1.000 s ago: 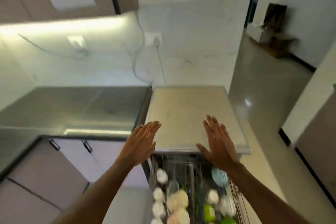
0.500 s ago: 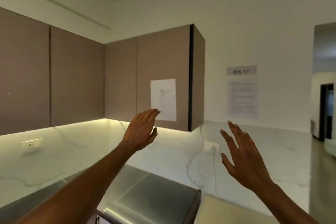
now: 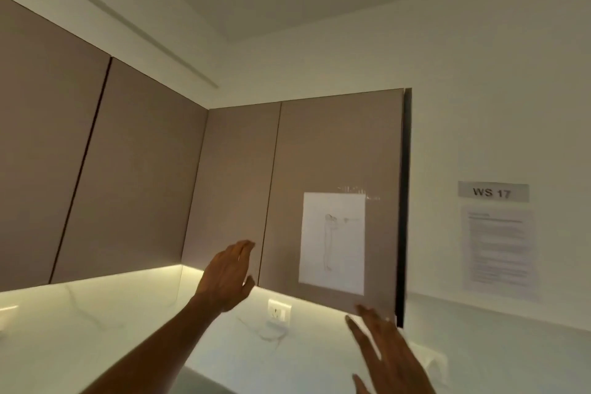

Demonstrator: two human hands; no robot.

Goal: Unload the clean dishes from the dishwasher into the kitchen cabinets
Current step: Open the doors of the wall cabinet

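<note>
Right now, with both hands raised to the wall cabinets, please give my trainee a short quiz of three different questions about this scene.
1. True or false: the left hand holds a dish.
2. What is stuck on the cabinet door nearest the right hand? A) a white sheet B) a towel C) a clock
3. Fill in: the sign on the wall reads "WS __".

Key: 1 false, both hands hold nothing. 2 A, the white sheet. 3 17.

Both bare arms reach up and forward. The left hand (image 3: pixel 228 275) is raised high, fingers straight and close together, holding nothing. The right hand (image 3: pixel 388 358) sits lower, fingers spread and extended upward, likewise holding nothing.
</note>
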